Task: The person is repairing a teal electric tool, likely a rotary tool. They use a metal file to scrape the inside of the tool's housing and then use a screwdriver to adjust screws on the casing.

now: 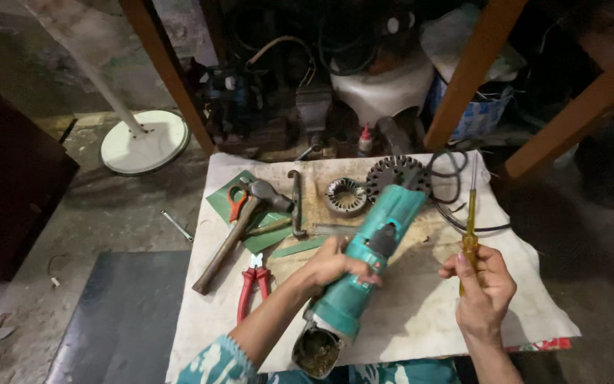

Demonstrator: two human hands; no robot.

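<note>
The left forearm comes up from the lower edge in a patterned teal sleeve, angled toward the upper right. The left hand [332, 264] is palm down, its fingers curled over and its thumb tucked beneath in a closed grip, knuckles facing the camera. The right forearm, bare, rises nearly straight from the lower right edge. The right hand [483, 284] is turned with its back to the camera, fingers bent inward and pinched together with the thumb in a closed grip. The two hands are near each other but apart.
</note>
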